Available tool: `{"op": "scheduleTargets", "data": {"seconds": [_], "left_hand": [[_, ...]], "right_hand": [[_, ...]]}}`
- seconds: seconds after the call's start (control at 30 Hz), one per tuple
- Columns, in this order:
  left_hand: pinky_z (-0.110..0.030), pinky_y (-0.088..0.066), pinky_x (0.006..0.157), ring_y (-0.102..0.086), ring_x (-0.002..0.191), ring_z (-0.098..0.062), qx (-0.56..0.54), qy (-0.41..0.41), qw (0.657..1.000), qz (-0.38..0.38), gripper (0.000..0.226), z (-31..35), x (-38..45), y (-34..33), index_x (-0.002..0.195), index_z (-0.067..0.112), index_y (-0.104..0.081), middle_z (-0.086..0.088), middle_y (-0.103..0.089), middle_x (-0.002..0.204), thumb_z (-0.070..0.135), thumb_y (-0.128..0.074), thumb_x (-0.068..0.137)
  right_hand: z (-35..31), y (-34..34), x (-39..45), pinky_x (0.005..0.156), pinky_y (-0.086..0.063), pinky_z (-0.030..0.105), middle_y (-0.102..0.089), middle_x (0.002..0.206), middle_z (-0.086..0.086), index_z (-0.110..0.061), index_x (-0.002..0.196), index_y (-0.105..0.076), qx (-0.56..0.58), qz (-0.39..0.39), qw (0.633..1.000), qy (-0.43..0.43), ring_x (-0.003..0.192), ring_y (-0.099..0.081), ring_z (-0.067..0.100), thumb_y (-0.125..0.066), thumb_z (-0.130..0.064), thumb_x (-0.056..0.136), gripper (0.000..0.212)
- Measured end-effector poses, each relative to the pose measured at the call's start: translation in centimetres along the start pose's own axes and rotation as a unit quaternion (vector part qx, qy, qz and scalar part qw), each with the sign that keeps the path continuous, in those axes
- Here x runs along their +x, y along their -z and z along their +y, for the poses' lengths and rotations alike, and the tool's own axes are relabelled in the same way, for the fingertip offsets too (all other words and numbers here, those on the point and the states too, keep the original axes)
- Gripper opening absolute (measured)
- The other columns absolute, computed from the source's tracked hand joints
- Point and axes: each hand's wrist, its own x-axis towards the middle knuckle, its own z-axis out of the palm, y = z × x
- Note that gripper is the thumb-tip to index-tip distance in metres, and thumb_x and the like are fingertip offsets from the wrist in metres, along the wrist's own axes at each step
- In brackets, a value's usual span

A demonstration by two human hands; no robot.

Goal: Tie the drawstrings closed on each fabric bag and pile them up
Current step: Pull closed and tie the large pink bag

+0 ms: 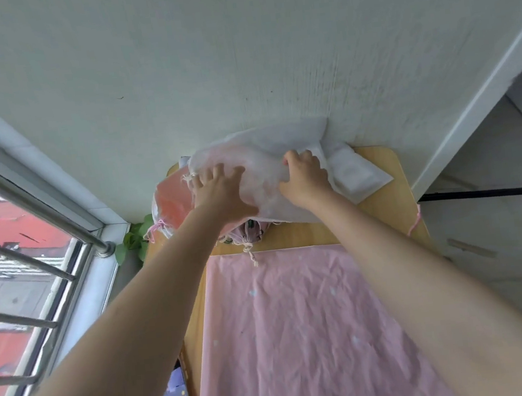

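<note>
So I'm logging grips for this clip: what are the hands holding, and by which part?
Both hands rest on the white fabric bag atop the pile: left hand near its drawstring end, right hand on its middle. Pressing or gripping cannot be told.

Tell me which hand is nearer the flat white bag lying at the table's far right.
Right. The right hand sits just beside that flat white bag; the left hand is farther left across the pile.
</note>
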Motion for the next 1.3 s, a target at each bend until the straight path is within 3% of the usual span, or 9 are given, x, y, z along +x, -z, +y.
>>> {"op": "scheduleTargets", "data": {"seconds": [0.13, 0.2, 0.3, 0.43, 0.7, 0.87, 0.97, 1.17, 1.3], "left_hand": [[-0.039, -0.036, 0.1, -0.052, 0.113, -0.027, -0.144, -0.048, 0.97, 0.193, 0.038, 3.6, -3.3, 0.9, 0.101, 0.022, -0.069, -0.005, -0.058, 0.114, 0.052, -0.059, 0.08], [-0.034, -0.049, 0.082, -0.06, 0.089, -0.023, -0.212, -0.066, 0.963, 0.155, 0.026, 6.0, -5.2, 0.5, 0.077, 0.022, -0.068, 0.002, -0.062, 0.09, 0.046, -0.059, 0.079], [-0.033, -0.05, 0.088, -0.061, 0.101, -0.02, -0.147, -0.115, 0.98, -0.07, 0.02, 9.1, -7.3, -2.4, 0.093, 0.026, -0.072, 0.004, -0.064, 0.101, 0.041, -0.068, 0.08], [-0.041, -0.041, 0.102, -0.042, 0.128, -0.027, -0.028, -0.101, 0.983, -0.154, 0.065, 10.4, -8.8, -5.6, 0.137, 0.028, -0.048, -0.005, -0.044, 0.135, 0.04, -0.072, 0.078], [-0.032, -0.047, 0.078, -0.061, 0.09, -0.025, -0.098, -0.031, 0.959, -0.264, 0.053, 9.0, -10.8, -4.9, 0.112, 0.006, -0.064, -0.012, -0.068, 0.103, 0.053, -0.059, 0.088], [-0.033, -0.046, 0.091, -0.06, 0.1, -0.019, -0.416, 0.049, 0.897, -0.142, 0.034, 6.6, -11.3, -3.1, 0.102, 0.021, -0.072, 0.0, -0.067, 0.104, 0.048, -0.055, 0.091], [-0.029, -0.048, 0.072, -0.06, 0.08, -0.02, -0.477, 0.095, 0.872, -0.062, 0.02, 4.9, -11.3, -2.5, 0.095, 0.012, -0.073, -0.003, -0.065, 0.084, 0.024, -0.06, 0.085], [-0.047, -0.055, 0.09, -0.068, 0.098, -0.035, -0.521, 0.108, 0.827, -0.18, 0.053, -0.4, -12.7, -1.9, 0.104, 0.012, -0.069, -0.017, -0.071, 0.108, 0.019, -0.071, 0.052], [-0.045, -0.054, 0.091, -0.068, 0.099, -0.036, -0.563, 0.044, 0.786, -0.252, 0.047, -1.4, -13.3, -1.2, 0.113, 0.002, -0.064, -0.019, -0.07, 0.109, 0.006, -0.065, 0.066]], "right_hand": [[1.4, 2.3, -4.1, 0.051, -0.028, 0.03, -0.049, 0.071, 0.003, -0.013, 0.066, -0.045, 0.053, 0.077, 0.995, -0.042, 0.071, -0.049, 0.028, -0.046, -0.023, 0.092, 0.028], [2.9, 2.7, -6.2, 0.049, -0.026, 0.027, -0.048, 0.065, 0.001, -0.013, 0.065, -0.047, 0.036, 0.031, 0.995, -0.085, 0.069, -0.051, 0.028, -0.047, -0.025, 0.092, 0.03], [5.3, 2.1, -9.1, 0.065, -0.04, 0.029, -0.057, 0.09, 0.004, -0.01, 0.101, -0.06, -0.06, -0.118, 0.985, -0.114, 0.084, -0.057, 0.027, -0.051, -0.021, 0.094, 0.016], [7.7, 0.8, -11.8, 0.076, -0.045, 0.035, -0.055, 0.113, 0.012, -0.006, 0.124, -0.054, -0.123, -0.172, 0.971, -0.11, 0.106, -0.06, 0.03, -0.049, -0.009, 0.095, 0.03], [5.7, 2.2, -13.2, 0.07, -0.041, 0.032, -0.051, 0.129, 0.015, -0.004, 0.118, -0.059, -0.157, -0.108, 0.981, -0.032, 0.103, -0.062, 0.03, -0.046, 0.001, 0.094, 0.027], [-0.1, 1.7, -11.9, 0.071, -0.047, 0.037, -0.041, 0.112, 0.005, -0.021, 0.094, -0.059, -0.007, -0.059, 0.994, 0.096, 0.091, -0.058, 0.031, -0.052, -0.005, 0.09, 0.017], [-2.4, 0.9, -11.8, 0.082, -0.049, 0.042, -0.047, 0.115, 0.006, -0.02, 0.106, -0.057, 0.084, -0.037, 0.988, 0.128, 0.096, -0.056, 0.032, -0.053, -0.01, 0.091, 0.018], [-1.0, 1.6, -10.5, 0.095, -0.04, 0.043, -0.048, 0.127, 0.013, -0.01, 0.124, -0.048, -0.019, -0.048, 0.999, 0.011, 0.118, -0.046, 0.034, -0.051, -0.018, 0.09, 0.034], [-1.1, 1.9, -10.7, 0.088, -0.035, 0.04, -0.058, 0.097, 0.004, -0.022, 0.088, -0.05, -0.007, -0.169, 0.986, -0.006, 0.101, -0.052, 0.031, -0.041, -0.023, 0.094, 0.011]]}}
